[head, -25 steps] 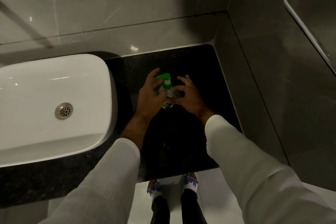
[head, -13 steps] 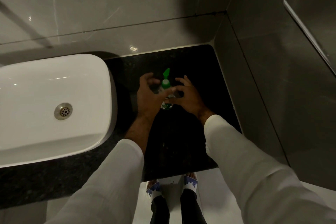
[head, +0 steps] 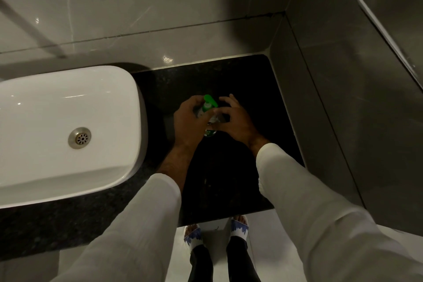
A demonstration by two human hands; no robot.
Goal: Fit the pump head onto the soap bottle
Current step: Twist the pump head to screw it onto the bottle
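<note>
A small clear soap bottle with a green label stands upright on the black granite counter. The green pump head sits on top of its neck, spout pointing toward the back left. My left hand wraps around the pump's collar from the left, fingers curled on it. My right hand holds the bottle body from the right, thumb and forefinger against it. The bottle's middle is hidden by my fingers.
A white oblong basin with a metal drain sits on the counter to the left. Grey tiled walls close the back and right sides. The counter's front edge is near me, with my feet in sandals below.
The pump spout has swung round between the frames, from pointing left, to away, to back left. My left hand opened off the pump, then closed on its collar again. The right hand stayed on the bottle.
</note>
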